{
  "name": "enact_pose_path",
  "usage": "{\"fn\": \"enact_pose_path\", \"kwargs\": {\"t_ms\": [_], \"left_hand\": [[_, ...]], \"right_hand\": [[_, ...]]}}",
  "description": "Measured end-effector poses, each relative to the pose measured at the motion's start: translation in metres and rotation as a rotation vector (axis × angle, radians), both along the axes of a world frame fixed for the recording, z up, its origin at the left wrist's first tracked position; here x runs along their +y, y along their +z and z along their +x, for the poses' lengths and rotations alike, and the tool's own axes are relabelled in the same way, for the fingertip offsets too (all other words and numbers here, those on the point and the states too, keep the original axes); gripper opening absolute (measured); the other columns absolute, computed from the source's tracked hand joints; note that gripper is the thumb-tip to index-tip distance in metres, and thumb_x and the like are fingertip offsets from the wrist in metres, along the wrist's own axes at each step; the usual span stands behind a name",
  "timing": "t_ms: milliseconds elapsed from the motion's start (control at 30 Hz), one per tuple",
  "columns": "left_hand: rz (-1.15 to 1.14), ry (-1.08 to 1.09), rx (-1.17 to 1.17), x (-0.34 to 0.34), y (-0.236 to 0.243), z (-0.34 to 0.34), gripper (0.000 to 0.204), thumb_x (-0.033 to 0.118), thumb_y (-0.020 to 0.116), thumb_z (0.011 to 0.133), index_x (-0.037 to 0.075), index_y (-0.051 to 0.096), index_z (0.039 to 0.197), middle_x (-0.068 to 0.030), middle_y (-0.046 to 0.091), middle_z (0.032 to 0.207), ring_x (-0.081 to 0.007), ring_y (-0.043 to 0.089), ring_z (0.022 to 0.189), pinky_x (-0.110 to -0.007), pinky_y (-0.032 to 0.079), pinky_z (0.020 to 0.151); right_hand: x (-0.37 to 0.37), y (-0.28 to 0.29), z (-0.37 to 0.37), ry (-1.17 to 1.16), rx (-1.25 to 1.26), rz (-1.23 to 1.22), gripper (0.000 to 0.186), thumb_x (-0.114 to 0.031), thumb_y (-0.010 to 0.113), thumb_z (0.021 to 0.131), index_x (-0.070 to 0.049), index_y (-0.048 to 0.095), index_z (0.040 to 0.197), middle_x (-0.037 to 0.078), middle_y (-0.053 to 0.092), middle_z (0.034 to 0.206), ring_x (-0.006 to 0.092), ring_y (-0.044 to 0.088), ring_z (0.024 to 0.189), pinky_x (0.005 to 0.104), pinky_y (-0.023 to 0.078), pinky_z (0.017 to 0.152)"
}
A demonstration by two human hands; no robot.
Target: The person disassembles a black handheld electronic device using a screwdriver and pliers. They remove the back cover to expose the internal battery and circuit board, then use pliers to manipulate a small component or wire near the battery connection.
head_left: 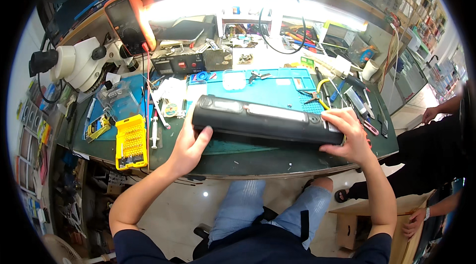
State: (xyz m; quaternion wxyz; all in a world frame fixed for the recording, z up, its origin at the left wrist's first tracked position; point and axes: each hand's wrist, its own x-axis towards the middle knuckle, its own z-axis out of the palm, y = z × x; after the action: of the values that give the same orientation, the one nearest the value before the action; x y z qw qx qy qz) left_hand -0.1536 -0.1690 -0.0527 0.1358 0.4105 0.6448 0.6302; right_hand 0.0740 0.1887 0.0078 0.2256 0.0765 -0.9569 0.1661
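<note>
My left hand (pixel 191 142) grips the left end of a long black oblong device (pixel 258 122), thumb along its near side. My right hand (pixel 347 137) holds the device's right end, fingertips over the top. The device has inset clear or silvery panels on its upper face and lies horizontally across the front of a blue work mat (pixel 258 85) on the dark green bench (pixel 233 162). Its underside is hidden. Yellow-handled pliers (pixel 322 88) lie just behind its right end. A yellow bit case (pixel 130 142) is open to the left of my left hand.
A microscope (pixel 69 63) and an orange multimeter (pixel 126 23) stand at back left, beside a metal power unit (pixel 191 58). Loose tools line both sides. A dark cable (pixel 280 51) hangs overhead. Another person (pixel 421 150) stands at right; another hand (pixel 414 222) rests below.
</note>
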Motion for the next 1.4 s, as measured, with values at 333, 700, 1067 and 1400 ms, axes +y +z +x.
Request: {"fn": "enact_pose_path", "kwargs": {"t_ms": [333,700,1067,1400], "left_hand": [[-0.216,-0.044,-0.067,-0.026,0.027,-0.017,0.104,0.023,0.084,0.092,0.000,0.016,0.167,-0.0199,0.027,0.171,-0.0297,0.030,0.157,-0.043,0.027,0.126],[-0.272,-0.136,0.088,-0.024,0.032,-0.041,0.100,0.023,0.087,0.087,0.005,0.028,0.166,-0.0184,0.041,0.162,-0.0293,0.042,0.150,-0.045,0.037,0.123],[-0.379,-0.142,0.323,-0.025,0.057,-0.049,0.095,0.030,0.093,0.080,0.008,0.044,0.158,-0.0151,0.049,0.157,-0.0302,0.047,0.146,-0.044,0.037,0.123],[-0.413,-0.170,0.566,-0.021,0.059,-0.059,0.089,0.034,0.092,0.079,0.007,0.050,0.153,-0.0171,0.051,0.152,-0.0355,0.047,0.144,-0.046,0.038,0.120]], "right_hand": [[-0.005,-0.007,0.007,-0.007,0.028,-0.005,0.079,-0.025,0.097,0.064,-0.009,0.067,0.134,0.013,0.063,0.137,0.0351,0.056,0.121,0.0460,0.045,0.106],[0.002,-0.006,0.003,0.024,-0.154,-0.324,0.086,-0.034,0.094,0.075,0.000,0.057,0.144,0.020,0.060,0.140,0.0362,0.058,0.131,0.0444,0.044,0.112],[-0.002,0.004,0.002,0.041,-0.187,-0.307,0.086,-0.037,0.095,0.071,-0.001,0.060,0.142,0.019,0.059,0.144,0.0361,0.058,0.132,0.0445,0.044,0.113],[-0.002,0.001,0.000,0.036,-0.190,-0.345,0.081,-0.030,0.093,0.071,0.000,0.062,0.139,0.019,0.060,0.140,0.0354,0.058,0.130,0.0433,0.044,0.112]]}}
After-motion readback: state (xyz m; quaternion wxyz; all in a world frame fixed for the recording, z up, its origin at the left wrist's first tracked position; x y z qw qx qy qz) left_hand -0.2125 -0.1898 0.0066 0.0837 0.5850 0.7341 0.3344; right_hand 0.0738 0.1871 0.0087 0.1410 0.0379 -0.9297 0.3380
